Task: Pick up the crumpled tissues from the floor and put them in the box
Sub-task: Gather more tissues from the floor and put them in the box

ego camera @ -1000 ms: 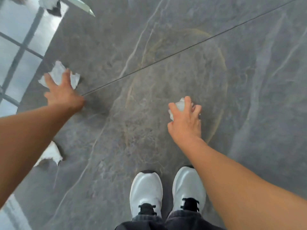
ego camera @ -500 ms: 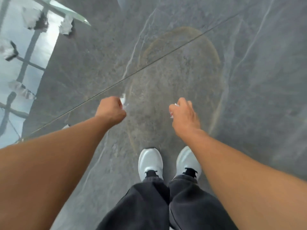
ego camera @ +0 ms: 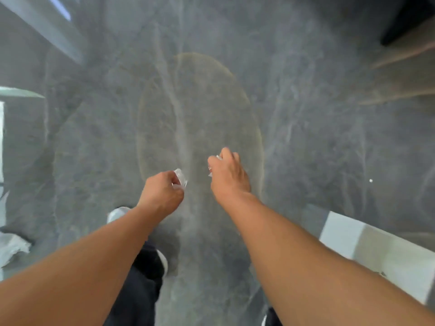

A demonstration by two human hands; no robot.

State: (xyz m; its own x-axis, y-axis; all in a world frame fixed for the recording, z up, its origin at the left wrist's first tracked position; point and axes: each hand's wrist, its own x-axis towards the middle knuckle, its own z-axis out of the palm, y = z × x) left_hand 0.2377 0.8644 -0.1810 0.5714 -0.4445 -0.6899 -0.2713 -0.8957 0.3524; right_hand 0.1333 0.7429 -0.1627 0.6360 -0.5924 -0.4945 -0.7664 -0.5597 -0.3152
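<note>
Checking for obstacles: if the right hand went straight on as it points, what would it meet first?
Only bare floor, it seems: the right hand, holding a tissue, has nothing else in line; depth unclear.

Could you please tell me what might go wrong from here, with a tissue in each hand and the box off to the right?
1. The left hand grips its tissue with a loose end sticking out; it may slip.
2. The white box sits low on the right, partly behind the right forearm, so a drop from the left hand could miss.
3. Another crumpled tissue lies on the floor at the left edge and may be overlooked.
</note>
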